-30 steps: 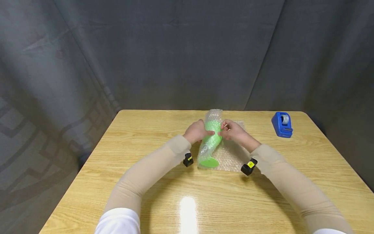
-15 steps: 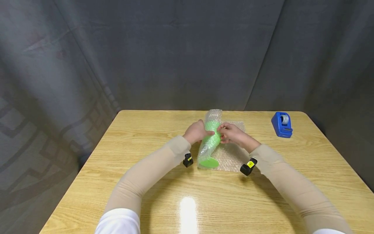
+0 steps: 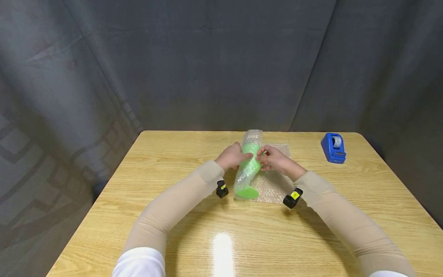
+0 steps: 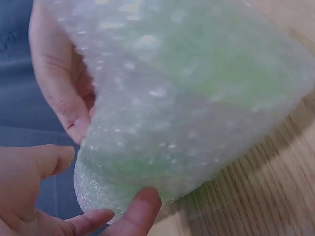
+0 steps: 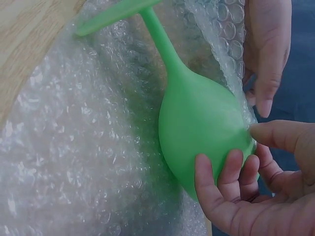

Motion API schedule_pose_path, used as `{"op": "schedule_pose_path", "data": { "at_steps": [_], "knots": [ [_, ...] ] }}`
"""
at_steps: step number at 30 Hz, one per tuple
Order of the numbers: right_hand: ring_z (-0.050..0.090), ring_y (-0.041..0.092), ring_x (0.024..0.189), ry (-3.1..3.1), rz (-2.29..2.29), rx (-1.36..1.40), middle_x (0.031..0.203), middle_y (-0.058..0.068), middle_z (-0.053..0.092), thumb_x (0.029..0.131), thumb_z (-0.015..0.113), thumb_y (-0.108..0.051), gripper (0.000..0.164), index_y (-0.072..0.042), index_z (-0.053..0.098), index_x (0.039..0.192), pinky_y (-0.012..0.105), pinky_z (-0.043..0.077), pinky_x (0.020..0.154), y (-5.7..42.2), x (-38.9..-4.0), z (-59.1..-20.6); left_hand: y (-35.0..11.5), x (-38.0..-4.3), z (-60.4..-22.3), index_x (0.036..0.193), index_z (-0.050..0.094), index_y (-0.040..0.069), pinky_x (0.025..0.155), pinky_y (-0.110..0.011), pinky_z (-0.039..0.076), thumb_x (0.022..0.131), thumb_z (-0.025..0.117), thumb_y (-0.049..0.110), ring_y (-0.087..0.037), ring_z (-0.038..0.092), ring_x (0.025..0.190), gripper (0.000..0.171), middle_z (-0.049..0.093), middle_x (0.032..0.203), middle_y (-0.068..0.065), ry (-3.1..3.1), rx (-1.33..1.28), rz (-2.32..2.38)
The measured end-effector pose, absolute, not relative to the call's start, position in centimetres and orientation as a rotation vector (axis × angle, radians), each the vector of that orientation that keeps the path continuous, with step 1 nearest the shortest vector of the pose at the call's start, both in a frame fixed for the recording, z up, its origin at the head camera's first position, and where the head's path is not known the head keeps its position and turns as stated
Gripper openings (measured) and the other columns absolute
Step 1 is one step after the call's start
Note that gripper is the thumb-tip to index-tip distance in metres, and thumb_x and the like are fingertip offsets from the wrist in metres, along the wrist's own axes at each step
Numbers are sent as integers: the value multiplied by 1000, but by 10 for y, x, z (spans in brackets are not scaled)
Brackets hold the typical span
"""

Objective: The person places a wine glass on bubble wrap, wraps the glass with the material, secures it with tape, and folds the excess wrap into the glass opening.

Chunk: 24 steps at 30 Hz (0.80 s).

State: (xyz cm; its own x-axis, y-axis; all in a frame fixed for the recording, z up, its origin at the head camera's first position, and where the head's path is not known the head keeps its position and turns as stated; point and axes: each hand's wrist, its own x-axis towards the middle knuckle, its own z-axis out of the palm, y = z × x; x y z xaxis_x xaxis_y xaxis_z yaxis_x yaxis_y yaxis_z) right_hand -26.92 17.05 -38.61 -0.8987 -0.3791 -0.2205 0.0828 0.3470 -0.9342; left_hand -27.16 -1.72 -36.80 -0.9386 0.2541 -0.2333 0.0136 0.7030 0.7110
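Observation:
A bright green wine glass (image 5: 199,118) lies on a sheet of clear bubble wrap (image 3: 275,188), its round foot (image 3: 247,192) toward the person. One side of the sheet is folded over the bowl from the left. My left hand (image 3: 232,156) grips this wrapped side, thumb on top; in the left wrist view its fingers (image 4: 140,211) curl against the wrap. From the right, my right hand (image 3: 277,158) has several curled fingers (image 5: 231,172) on the bare bowl, and its thumb meets the folded wrap's edge. The glass's rim is hidden.
A blue tape dispenser (image 3: 333,148) with a roll of tape stands at the back right of the wooden table (image 3: 194,238). Grey curtains (image 3: 221,65) hang behind the table and at both sides.
My right hand has shifted slightly left, closer over the bowl, and its fingers have changed position at the wrap's edge. The left hand stays nearly still on the wrapped glass.

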Motion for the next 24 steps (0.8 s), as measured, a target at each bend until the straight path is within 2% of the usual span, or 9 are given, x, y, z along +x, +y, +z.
{"op": "schedule_pose_path", "data": {
  "at_steps": [2, 5, 7, 9, 11, 13, 18, 21, 24],
  "knots": [
    [50, 12, 76, 2215, -1578, -251, 87, 5, 41, 97, 53, -7, 24, 6, 42, 115, 34, 58, 81, 171, -269, -386, -20, -273, -367, 93, 49, 3, 72, -38, 60, 97, 59, 32, -19, 57, 66, 31, 49, 82, -5, 2477, 187, 1224],
    [50, 13, 76, 2219, -1580, -247, 88, 5, 42, 97, 53, -7, 23, 5, 42, 114, 37, 57, 83, 171, -268, -386, -24, -277, -368, 88, 50, 3, 77, -38, 60, 96, 59, 23, -17, 58, 70, 24, 48, 85, -3, 2273, 79, 1425],
    [51, 13, 76, 2221, -1577, -245, 89, 5, 43, 97, 53, -7, 23, 5, 42, 113, 39, 57, 84, 171, -267, -385, -26, -279, -370, 105, 52, -2, 80, -36, 59, 95, 61, 20, -19, 62, 78, 25, 54, 95, -6, 2154, -3, 1518],
    [51, 13, 76, 2223, -1575, -240, 89, 6, 43, 97, 53, -7, 23, 5, 42, 114, 40, 57, 86, 171, -267, -385, -29, -280, -371, 126, 46, -5, 83, -34, 58, 94, 63, 18, -24, 66, 91, 43, 57, 113, -11, 2070, -63, 1577],
    [51, 14, 77, 2223, -1574, -234, 90, 6, 43, 97, 53, -7, 23, 5, 42, 114, 40, 56, 87, 170, -267, -386, -30, -281, -373, 133, 42, -5, 84, -33, 58, 93, 65, 17, -25, 65, 98, 52, 56, 120, -13, 2027, -97, 1599],
    [51, 14, 77, 2222, -1573, -233, 90, 6, 42, 97, 52, -6, 23, 5, 41, 114, 41, 56, 88, 170, -268, -386, -31, -282, -374, 128, 47, -5, 85, -32, 57, 92, 67, 18, -24, 64, 96, 47, 56, 116, -12, 2034, -101, 1580],
    [50, 13, 78, 2215, -1572, -221, 91, 6, 41, 97, 51, -5, 22, 5, 40, 114, 41, 56, 88, 171, -268, -386, -29, -285, -379, 98, 60, 2, 84, -32, 56, 90, 70, 22, -16, 56, 77, 23, 52, 88, -3, 2108, -90, 1498],
    [51, 14, 78, 2215, -1573, -215, 92, 7, 41, 97, 51, -5, 21, 5, 40, 113, 41, 56, 89, 171, -268, -386, -28, -285, -379, 99, 61, 2, 87, -36, 55, 90, 69, 25, -17, 55, 74, 26, 54, 84, -5, 2124, -95, 1469],
    [51, 15, 80, 2217, -1576, -202, 95, 8, 42, 98, 51, -5, 20, 4, 41, 112, 44, 55, 91, 171, -267, -386, -27, -285, -379, 110, 61, -1, 89, -38, 55, 91, 69, 28, -19, 59, 77, 35, 60, 91, -10, 2127, -103, 1443]
  ]
}}
